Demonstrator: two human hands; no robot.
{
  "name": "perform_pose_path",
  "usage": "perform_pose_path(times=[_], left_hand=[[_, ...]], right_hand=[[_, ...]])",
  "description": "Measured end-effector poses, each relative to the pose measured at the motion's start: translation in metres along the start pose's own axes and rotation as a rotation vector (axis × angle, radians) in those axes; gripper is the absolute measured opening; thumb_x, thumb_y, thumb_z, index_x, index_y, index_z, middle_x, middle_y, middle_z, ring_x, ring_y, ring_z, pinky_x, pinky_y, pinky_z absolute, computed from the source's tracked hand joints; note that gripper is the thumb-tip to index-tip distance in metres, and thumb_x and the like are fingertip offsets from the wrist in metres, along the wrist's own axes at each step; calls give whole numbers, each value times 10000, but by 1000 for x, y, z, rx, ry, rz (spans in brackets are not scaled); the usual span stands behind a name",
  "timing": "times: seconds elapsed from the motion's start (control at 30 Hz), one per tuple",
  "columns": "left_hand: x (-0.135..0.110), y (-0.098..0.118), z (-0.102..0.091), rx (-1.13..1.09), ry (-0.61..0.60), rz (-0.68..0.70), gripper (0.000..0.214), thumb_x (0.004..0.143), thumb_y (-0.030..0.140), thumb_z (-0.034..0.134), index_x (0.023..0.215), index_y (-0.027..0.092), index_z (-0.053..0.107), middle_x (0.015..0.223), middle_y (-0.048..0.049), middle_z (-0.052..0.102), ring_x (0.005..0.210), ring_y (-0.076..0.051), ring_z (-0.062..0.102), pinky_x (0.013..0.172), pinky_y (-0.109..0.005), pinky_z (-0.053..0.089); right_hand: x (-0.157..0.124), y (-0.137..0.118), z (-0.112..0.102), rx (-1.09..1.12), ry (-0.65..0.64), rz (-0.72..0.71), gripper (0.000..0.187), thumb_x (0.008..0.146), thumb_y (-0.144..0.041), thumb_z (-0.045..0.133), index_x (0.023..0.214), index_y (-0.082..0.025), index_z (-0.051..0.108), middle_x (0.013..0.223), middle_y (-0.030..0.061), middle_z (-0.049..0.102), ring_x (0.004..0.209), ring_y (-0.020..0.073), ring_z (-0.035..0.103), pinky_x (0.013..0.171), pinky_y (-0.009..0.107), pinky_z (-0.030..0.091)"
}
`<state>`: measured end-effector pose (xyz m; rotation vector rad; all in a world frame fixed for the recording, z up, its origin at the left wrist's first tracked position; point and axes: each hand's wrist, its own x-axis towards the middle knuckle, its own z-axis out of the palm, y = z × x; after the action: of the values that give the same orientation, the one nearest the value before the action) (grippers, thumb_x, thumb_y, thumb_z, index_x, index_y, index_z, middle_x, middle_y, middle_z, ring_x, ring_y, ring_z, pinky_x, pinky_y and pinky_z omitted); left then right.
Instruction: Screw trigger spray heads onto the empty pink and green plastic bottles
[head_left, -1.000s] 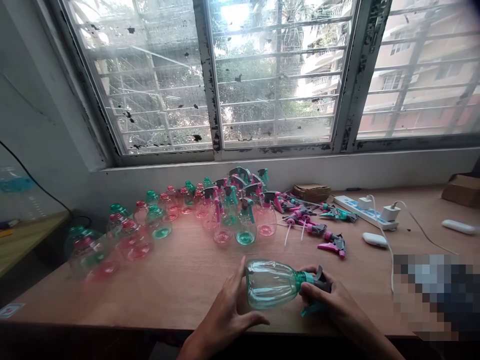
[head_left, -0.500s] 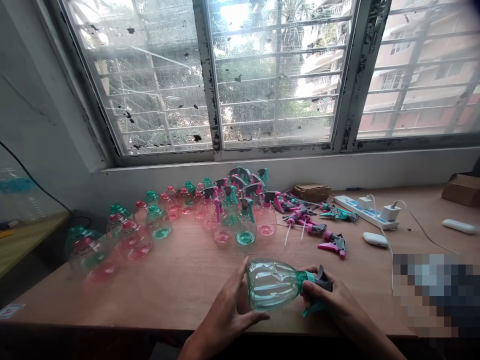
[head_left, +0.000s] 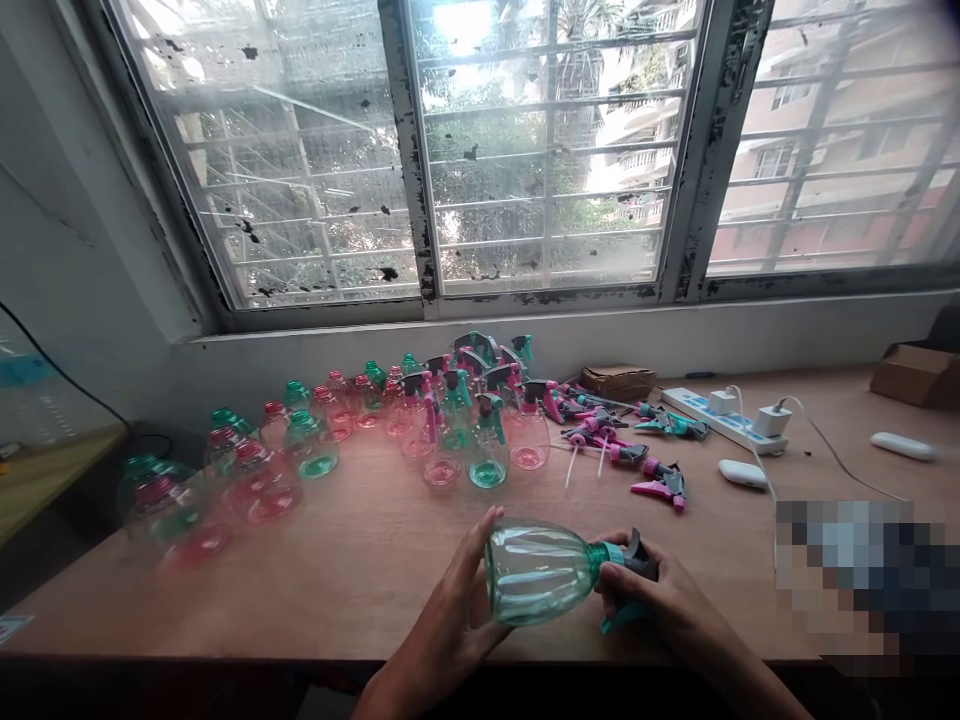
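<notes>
A clear green spray bottle [head_left: 536, 572] lies sideways above the front of the table, base to the left, with a teal and dark grey trigger head at its neck. My right hand [head_left: 649, 585] is closed around that head, thumb against the teal collar. At the base end, my left hand [head_left: 465, 590] cups the bottle, with the thumb underneath and the fingers partly hidden at the far side. Farther back stand several spray bottles with heads on, including a green one [head_left: 487, 460] and a pink one [head_left: 529, 440]. Loose pink trigger heads [head_left: 664, 487] lie to their right.
Several headless pink and green bottles [head_left: 262, 490] stand at the left. A white power strip [head_left: 720, 420] with plugged-in chargers and cables lies at the right, near a white oval device [head_left: 742, 474]. A cardboard box [head_left: 915, 375] sits at the far right. Windows rise behind the table.
My left hand has closed in on the bottle's base, its thumb now tucked under the bottle. The right hand keeps its grip on the head. The view has shifted slightly.
</notes>
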<state>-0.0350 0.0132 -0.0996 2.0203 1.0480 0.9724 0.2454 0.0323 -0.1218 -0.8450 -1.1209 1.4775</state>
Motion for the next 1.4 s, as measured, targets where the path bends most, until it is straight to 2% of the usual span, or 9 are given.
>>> perform_pose_path(times=[0.07, 0.2, 0.33, 0.5, 0.7, 0.93, 1.03, 1.13, 1.4], left_hand=[[-1, -1, 0, -28, -22, -25, 1048, 884, 116, 699, 1629, 469, 52, 1699, -6, 325, 1552, -283, 336, 1265, -475, 292], [-2, 3, -1, -15, -36, -148, 1275, 726, 241, 902, 1652, 370, 35, 1716, -75, 276, 1559, -365, 293, 1269, -520, 263], [-1, 6, -2, -20, -53, -156, 1141, 787, 289, 860, 1657, 304, 122, 1717, -96, 268, 1577, -348, 250, 1281, -505, 238], [0, 0, 0, 5, -46, -18, 981, 919, 150, 662, 1639, 419, 53, 1727, -14, 243, 1581, -272, 261, 1285, -472, 236], [2, 0, -1, 26, -50, -87, 1196, 765, 242, 886, 1637, 406, 84, 1718, -30, 272, 1582, -294, 254, 1295, -474, 208], [0, 0, -1, 26, -31, -86, 1050, 861, 259, 791, 1630, 441, 100, 1713, -14, 290, 1577, -290, 271, 1283, -489, 235], [-1, -1, -2, 31, -43, -133, 1195, 752, 362, 895, 1648, 368, 105, 1710, -77, 294, 1574, -350, 260, 1279, -518, 230], [-2, 0, -3, 37, -28, -159, 1076, 803, 420, 845, 1648, 292, 191, 1714, -111, 276, 1582, -354, 234, 1287, -515, 202], [-3, 2, -2, 3, -36, -130, 1110, 814, 272, 840, 1631, 448, 110, 1708, -14, 308, 1567, -306, 293, 1266, -480, 278]], right_hand=[[0, 0, -1, -6, 0, 1, 426, 727, -453, 925, 935, -153, 706, 644, 11, 742, 548, 178, 674, 543, 278, 551], [-1, 0, -3, -34, 17, -11, 429, 748, -464, 910, 950, -143, 711, 678, 27, 765, 562, 180, 679, 552, 281, 556], [-1, 0, -4, -58, 12, -18, 407, 776, -440, 898, 970, -136, 710, 637, 22, 756, 575, 182, 684, 566, 278, 560], [1, 3, -5, -23, 18, -20, 428, 755, -445, 908, 974, -139, 705, 663, 21, 755, 555, 181, 677, 542, 290, 568], [0, 1, -3, -33, 23, -32, 428, 763, -441, 906, 997, -144, 704, 639, 11, 745, 570, 174, 678, 557, 264, 555], [0, -1, -1, -18, 39, -32, 453, 743, -451, 919, 1001, -149, 700, 630, -2, 730, 571, 171, 677, 554, 261, 558], [0, 0, -1, -11, 43, -34, 456, 745, -449, 918, 1009, -148, 699, 634, -8, 721, 564, 169, 674, 552, 266, 563], [0, 2, -2, -9, 49, -40, 462, 737, -436, 926, 1012, -146, 695, 641, -7, 721, 559, 174, 679, 543, 270, 565], [-1, 4, -1, 51, 108, -37, 487, 723, -452, 930, 1009, -180, 644, 605, -15, 716, 526, 186, 676, 528, 290, 564]])
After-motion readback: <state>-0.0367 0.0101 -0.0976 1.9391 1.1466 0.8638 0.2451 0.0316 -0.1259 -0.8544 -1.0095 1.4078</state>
